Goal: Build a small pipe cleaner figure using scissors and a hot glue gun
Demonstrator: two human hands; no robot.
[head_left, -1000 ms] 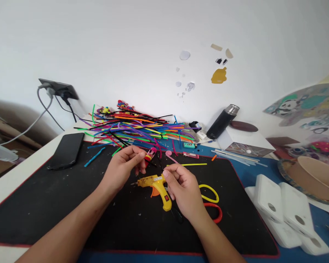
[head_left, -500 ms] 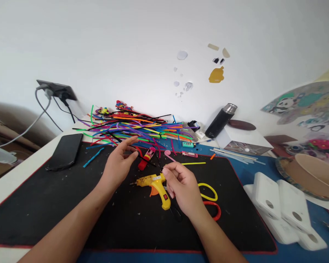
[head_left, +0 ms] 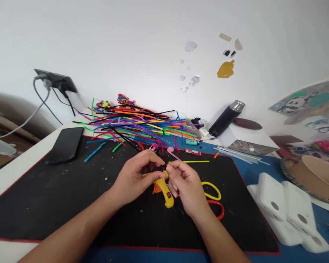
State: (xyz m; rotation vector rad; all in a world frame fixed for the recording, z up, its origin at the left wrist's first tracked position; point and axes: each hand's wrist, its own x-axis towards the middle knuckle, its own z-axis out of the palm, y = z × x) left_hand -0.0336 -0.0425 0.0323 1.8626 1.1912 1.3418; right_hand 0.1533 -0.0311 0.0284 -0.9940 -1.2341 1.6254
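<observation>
My right hand [head_left: 188,186] is closed in a pinch on a short black pipe cleaner [head_left: 165,167], mostly hidden by the fingers. Close on its left is my left hand [head_left: 138,175], thumb and forefinger apart around the tip of that pinch. Beneath both hands a yellow glue gun [head_left: 167,197] with an orange trigger lies on the black mat [head_left: 57,204]; my left hand covers its nozzle end. Beside my right wrist are scissors with a yellow and a red handle loop [head_left: 218,210]. A pink coiled pipe cleaner [head_left: 170,150] and a partly covered glue stick [head_left: 153,147] lie just beyond.
A heap of coloured pipe cleaners [head_left: 137,122] spreads along the wall. A phone [head_left: 65,145] lies at the left, a blue pipe cleaner piece [head_left: 94,152] near it. Towards the right are a black flask [head_left: 226,118], clear sticks [head_left: 241,155], white devices [head_left: 285,208] and a bowl [head_left: 320,171].
My left hand has moved right and down, over the glue gun's front, its fingers now beside my right fingertips. My right hand keeps its pinch. The view has shifted slightly.
</observation>
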